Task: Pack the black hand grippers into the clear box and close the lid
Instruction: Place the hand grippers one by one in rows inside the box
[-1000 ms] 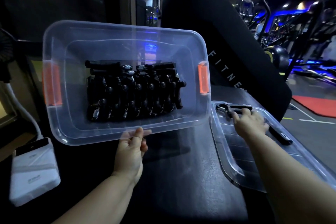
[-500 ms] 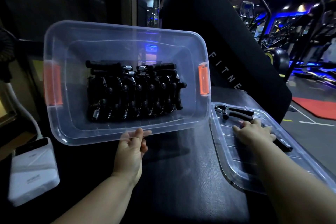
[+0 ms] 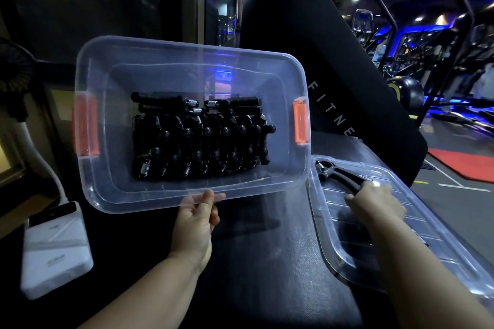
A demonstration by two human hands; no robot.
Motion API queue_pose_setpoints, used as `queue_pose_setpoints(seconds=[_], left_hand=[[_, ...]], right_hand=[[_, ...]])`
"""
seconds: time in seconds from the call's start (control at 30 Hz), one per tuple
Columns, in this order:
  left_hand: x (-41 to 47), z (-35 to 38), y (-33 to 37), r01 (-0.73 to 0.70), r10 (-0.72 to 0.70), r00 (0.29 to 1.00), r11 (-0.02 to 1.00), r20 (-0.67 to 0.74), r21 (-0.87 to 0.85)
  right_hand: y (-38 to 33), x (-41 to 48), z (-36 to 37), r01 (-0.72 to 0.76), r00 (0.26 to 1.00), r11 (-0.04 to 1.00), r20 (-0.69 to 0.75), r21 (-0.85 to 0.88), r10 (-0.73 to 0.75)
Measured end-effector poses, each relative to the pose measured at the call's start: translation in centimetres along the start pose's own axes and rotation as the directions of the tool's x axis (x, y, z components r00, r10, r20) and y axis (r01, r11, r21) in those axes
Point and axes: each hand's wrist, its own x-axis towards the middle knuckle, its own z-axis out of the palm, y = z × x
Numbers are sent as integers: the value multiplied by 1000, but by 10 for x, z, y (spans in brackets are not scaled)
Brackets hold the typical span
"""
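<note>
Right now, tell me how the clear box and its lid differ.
The clear box is tipped up, held at its near rim by the left hand; the lid lies flat beside it. The box holds a packed stack of black hand grippers; the lid carries one loose gripper, gripped by the right hand. The box has orange latches; the lid shows none. Both are clear plastic.

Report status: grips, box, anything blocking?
Left grip holds clear box tilted, mostly packed. Right grip grasps loose hand gripper on the lid. Nothing blocking.
</note>
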Motion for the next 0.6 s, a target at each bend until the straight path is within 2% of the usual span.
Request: queue_pose_setpoints(seconds=[0.13, 0.3, 0.4, 0.47, 0.6], left_hand=[[-1, 0, 1, -3, 3, 1000, 1000, 3, 4], [-1, 0, 1, 0, 0, 1000, 1000, 0, 13], [-1, 0, 0, 4, -4, 1000, 1000, 0, 14], [0, -1, 0, 5, -5, 1000, 1000, -1, 17], [1, -2, -1, 0, 0, 1000, 999, 5, 32]], right_hand=[[-8, -19, -8, 109, 991, 979, -94, 169, -94], [-34, -51, -17, 335, 940, 883, -171, 329, -293], [-46, -70, -22, 444, 896, 783, -227, 435, -381], [-51, -86, -28, 473, 880, 687, -254, 551, -403], [-55, -106, -33, 513, 850, 539, -307, 668, -429]])
